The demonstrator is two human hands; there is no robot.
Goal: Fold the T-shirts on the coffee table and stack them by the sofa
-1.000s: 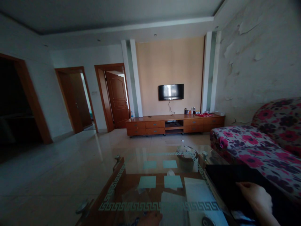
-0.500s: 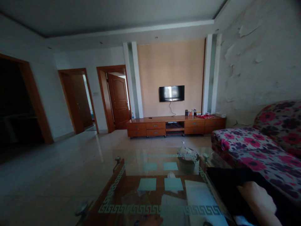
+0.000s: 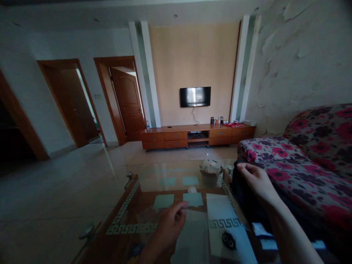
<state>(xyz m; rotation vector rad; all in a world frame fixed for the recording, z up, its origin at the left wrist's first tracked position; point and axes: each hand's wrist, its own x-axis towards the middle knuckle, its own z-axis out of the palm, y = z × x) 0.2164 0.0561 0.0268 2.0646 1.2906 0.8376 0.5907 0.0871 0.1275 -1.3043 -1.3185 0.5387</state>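
My right hand (image 3: 255,179) is closed, its fingertips pinching the top edge of a black cloth (image 3: 238,187) beside the sofa. The cloth hangs dark along the table's right side; its kind is hard to tell. Over the glass coffee table (image 3: 132,231), my left hand (image 3: 172,222) has its fingers curled and thumb near the index finger. Whatever it may hold is too small or hidden to see. To its right, a round black object with two pale circles (image 3: 229,240) shows against white sheets (image 3: 220,209).
A floral sofa (image 3: 319,165) runs along the right wall. White packets (image 3: 261,230) lie by my right forearm. A bin with a bag (image 3: 209,178) stands at the table's far end. Beyond are a low wooden cabinet (image 3: 176,139) and a wall television (image 3: 195,96).
My right hand has moved up and forward with the black cloth, which now hangs upright. My left hand has risen from the bottom edge over the table. The view has tilted down.
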